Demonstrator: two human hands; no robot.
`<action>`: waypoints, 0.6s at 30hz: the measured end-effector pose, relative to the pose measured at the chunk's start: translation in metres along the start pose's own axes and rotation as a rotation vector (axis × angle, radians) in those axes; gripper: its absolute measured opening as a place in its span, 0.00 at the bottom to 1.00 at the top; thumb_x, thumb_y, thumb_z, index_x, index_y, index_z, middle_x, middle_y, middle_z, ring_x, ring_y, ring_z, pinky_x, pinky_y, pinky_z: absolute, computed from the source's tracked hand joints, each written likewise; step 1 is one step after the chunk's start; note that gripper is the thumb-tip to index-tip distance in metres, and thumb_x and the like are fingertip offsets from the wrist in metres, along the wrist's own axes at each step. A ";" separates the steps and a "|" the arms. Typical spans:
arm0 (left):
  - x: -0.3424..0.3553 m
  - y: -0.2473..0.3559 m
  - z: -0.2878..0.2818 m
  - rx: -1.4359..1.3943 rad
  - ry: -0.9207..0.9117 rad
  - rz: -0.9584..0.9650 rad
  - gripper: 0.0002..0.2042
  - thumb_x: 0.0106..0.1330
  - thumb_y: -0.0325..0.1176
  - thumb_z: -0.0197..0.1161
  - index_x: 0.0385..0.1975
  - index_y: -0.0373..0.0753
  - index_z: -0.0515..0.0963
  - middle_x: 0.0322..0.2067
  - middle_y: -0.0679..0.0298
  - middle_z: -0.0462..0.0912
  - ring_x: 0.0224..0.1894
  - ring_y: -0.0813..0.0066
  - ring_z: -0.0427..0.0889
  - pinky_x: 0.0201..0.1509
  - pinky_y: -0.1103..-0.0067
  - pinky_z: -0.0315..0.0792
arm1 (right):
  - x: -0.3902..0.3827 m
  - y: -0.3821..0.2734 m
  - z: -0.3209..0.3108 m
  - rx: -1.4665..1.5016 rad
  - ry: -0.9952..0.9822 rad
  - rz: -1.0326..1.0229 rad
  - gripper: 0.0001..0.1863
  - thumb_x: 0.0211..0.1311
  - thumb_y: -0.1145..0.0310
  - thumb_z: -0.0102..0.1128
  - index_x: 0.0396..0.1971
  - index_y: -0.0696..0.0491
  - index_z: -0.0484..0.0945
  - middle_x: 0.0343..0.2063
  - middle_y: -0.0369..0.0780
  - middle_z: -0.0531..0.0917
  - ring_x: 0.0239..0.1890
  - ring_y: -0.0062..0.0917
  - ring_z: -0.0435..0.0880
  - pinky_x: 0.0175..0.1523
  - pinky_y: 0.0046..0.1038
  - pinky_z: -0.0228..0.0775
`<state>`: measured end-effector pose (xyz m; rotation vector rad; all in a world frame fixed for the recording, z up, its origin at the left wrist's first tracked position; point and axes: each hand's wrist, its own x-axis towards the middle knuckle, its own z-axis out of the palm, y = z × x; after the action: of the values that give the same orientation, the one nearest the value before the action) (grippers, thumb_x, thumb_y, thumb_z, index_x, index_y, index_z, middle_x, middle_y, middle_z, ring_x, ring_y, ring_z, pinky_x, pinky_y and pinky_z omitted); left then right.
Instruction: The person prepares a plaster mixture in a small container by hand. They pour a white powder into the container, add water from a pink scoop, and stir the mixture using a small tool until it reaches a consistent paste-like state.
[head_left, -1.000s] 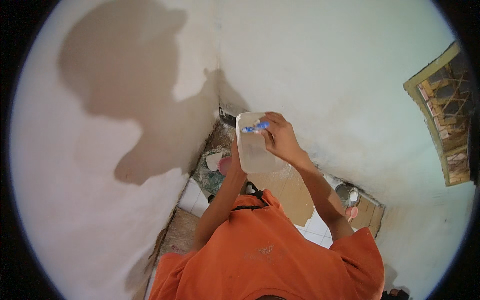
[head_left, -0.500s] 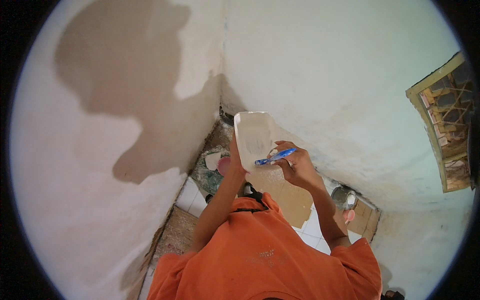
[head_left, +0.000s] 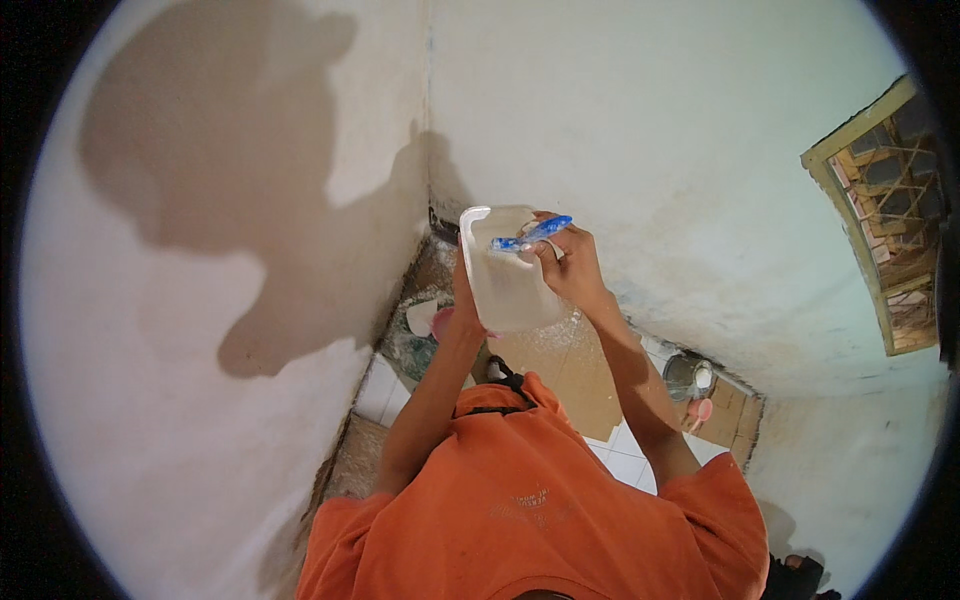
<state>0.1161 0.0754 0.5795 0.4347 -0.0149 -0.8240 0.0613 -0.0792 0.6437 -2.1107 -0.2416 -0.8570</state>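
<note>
In front of me, near the wall corner, my left hand [head_left: 463, 305] holds a translucent plastic container [head_left: 512, 295] from its left side, its fingers mostly hidden behind it. My right hand [head_left: 572, 262] grips a blue-handled brush [head_left: 545, 229] across the upper part of the container, with the brush head over the inside. A pale coating shows on the container's rim and inside.
White walls [head_left: 650, 150] meet in a corner. A framed opening [head_left: 840, 180] is at right. Below are tan sheeting [head_left: 560, 370] on white tiles, a pink bowl [head_left: 440, 322], a dark bucket [head_left: 681, 376], a pink dipper [head_left: 700, 408] and a dark object [head_left: 797, 578] at bottom right.
My right hand and the brush went down to the container's lower part and are now back up near its top. The container sits slightly higher and further left in view.
</note>
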 end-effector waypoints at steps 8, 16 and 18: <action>-0.002 -0.001 -0.005 -0.044 -0.041 0.024 0.26 0.73 0.55 0.41 0.58 0.42 0.70 0.50 0.61 0.80 0.48 0.65 0.81 0.51 0.67 0.79 | 0.028 0.004 0.002 -0.029 -0.008 -0.077 0.09 0.51 0.79 0.61 0.34 0.56 0.82 0.38 0.50 0.83 0.45 0.49 0.81 0.51 0.40 0.74; -0.005 -0.003 -0.008 0.064 0.053 0.098 0.26 0.72 0.56 0.39 0.60 0.45 0.69 0.52 0.61 0.79 0.50 0.64 0.81 0.50 0.64 0.79 | -0.003 -0.005 0.002 -0.048 -0.056 0.012 0.08 0.51 0.77 0.62 0.34 0.56 0.82 0.38 0.49 0.83 0.43 0.48 0.81 0.49 0.38 0.75; 0.004 -0.004 -0.014 -0.048 -0.040 0.118 0.26 0.74 0.54 0.40 0.59 0.41 0.69 0.51 0.59 0.79 0.49 0.64 0.81 0.52 0.66 0.78 | -0.011 -0.015 0.001 -0.055 -0.068 0.111 0.08 0.51 0.78 0.62 0.33 0.56 0.82 0.37 0.49 0.83 0.41 0.46 0.82 0.46 0.38 0.75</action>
<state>0.1187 0.0754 0.5643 0.3690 -0.0571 -0.7148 0.0469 -0.0680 0.6457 -2.1847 -0.1367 -0.7356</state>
